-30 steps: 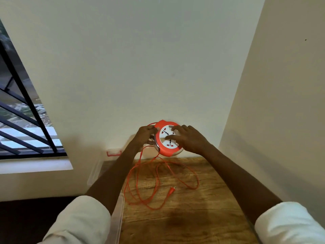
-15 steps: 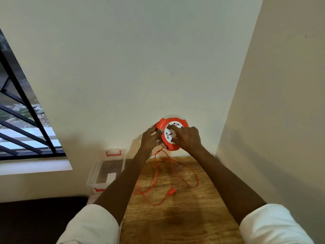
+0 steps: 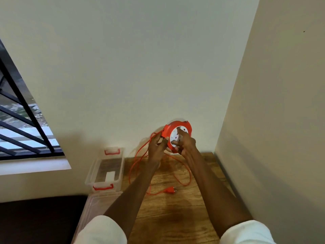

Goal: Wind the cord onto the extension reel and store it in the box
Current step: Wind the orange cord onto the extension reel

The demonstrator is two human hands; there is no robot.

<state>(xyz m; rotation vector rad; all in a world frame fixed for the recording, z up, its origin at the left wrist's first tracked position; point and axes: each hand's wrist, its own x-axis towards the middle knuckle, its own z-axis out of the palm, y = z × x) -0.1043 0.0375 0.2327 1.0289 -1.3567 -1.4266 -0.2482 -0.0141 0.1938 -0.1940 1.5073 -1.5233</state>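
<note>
An orange extension reel (image 3: 173,127) with a white socket face is held up in the air near the back wall, tilted on edge. My left hand (image 3: 157,147) grips its left rim, where the orange cord (image 3: 140,156) comes out. My right hand (image 3: 184,142) rests on the white face, fingers curled over it. The cord hangs down and lies in loose loops on the wooden table (image 3: 175,217). Its orange plug (image 3: 170,189) lies on the wood between my forearms. A clear plastic box (image 3: 91,170) with red clips stands open at the table's left edge.
A clear lid (image 3: 93,203) lies in front of the box at the table's left side. Walls close in behind and on the right. A barred window (image 3: 21,124) is at the left, with a dark floor (image 3: 35,219) below it.
The reel has risen and turned more on edge. Less cord lies on the table and its loops have shrunk. The view has shifted so the box shows fully.
</note>
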